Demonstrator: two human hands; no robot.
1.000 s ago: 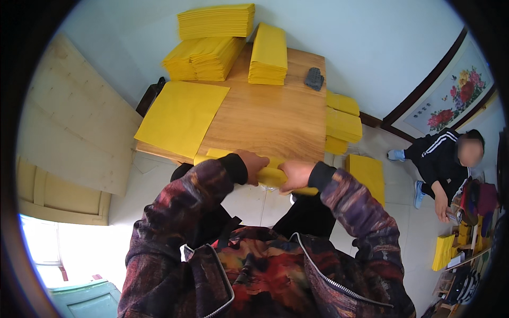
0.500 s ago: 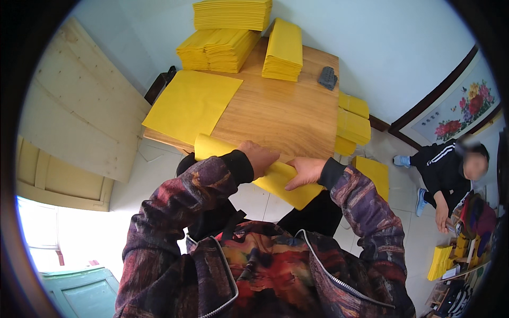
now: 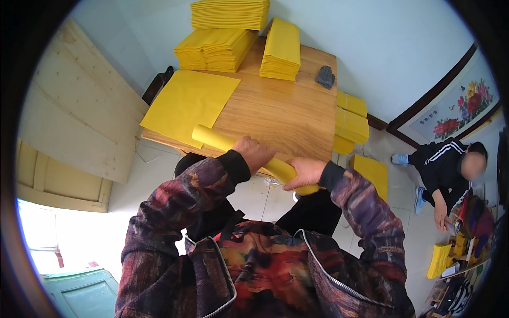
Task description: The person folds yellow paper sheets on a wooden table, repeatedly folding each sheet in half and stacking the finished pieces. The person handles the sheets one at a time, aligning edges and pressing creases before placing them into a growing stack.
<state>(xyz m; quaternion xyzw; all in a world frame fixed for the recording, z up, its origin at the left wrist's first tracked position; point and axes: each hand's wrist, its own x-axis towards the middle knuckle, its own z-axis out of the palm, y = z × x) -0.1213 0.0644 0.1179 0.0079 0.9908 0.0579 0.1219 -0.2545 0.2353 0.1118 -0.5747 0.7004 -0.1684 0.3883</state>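
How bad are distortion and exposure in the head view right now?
Head view: strong fisheye, a black ring around the rim, and the wooden table edges bow. The window area at lower left is blown out white. Both hands, left hand and right hand, and the rolled yellow paper are sharp. The co-worker's face at right is blurred.

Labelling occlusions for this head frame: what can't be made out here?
- Middle of the rolled yellow paper tube: covered by the left hand and right hand, head view.
- Small dark grey object on the wooden table: too small to identify.
- Top stack of yellow paper sheets: cut off by the rim.
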